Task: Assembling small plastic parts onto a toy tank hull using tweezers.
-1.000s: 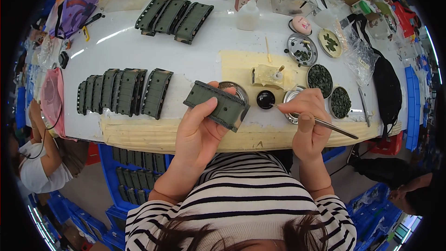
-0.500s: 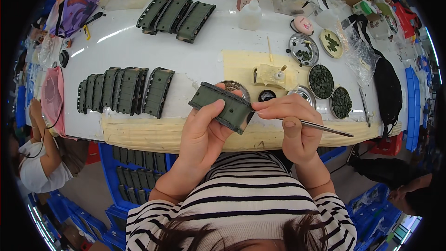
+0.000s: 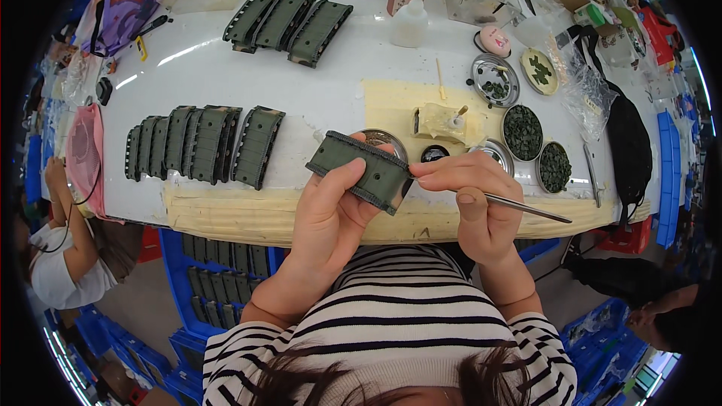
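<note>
My left hand (image 3: pixel 331 207) is closed round a curved dark green panel (image 3: pixel 359 169) with a ridged border and small holes, its thumb pressed on the face. A thin metal tool (image 3: pixel 519 205), like tweezers or a pick, is pinched in my right hand (image 3: pixel 481 199). Its front end is at the panel's right edge, where the fingers hide the tip. Just beyond the panel stand a round metal dish (image 3: pixel 387 141), partly covered by it, and a small black-filled pot (image 3: pixel 434 153). A similar metal dish (image 3: pixel 494 152) is behind my right hand.
Green panels stand in a row (image 3: pixel 197 143) at left, with more (image 3: pixel 289 26) farther back. Tins of green bits (image 3: pixel 522 132) and a metal pick (image 3: pixel 592 173) lie right. A taped block (image 3: pixel 444 122) and white bottle (image 3: pixel 410 24) stand beyond my hands. Another person (image 3: pixel 71 248) sits left.
Both hands, the panel and the tool keep almost the same pose. The whole view has shifted very slightly.
</note>
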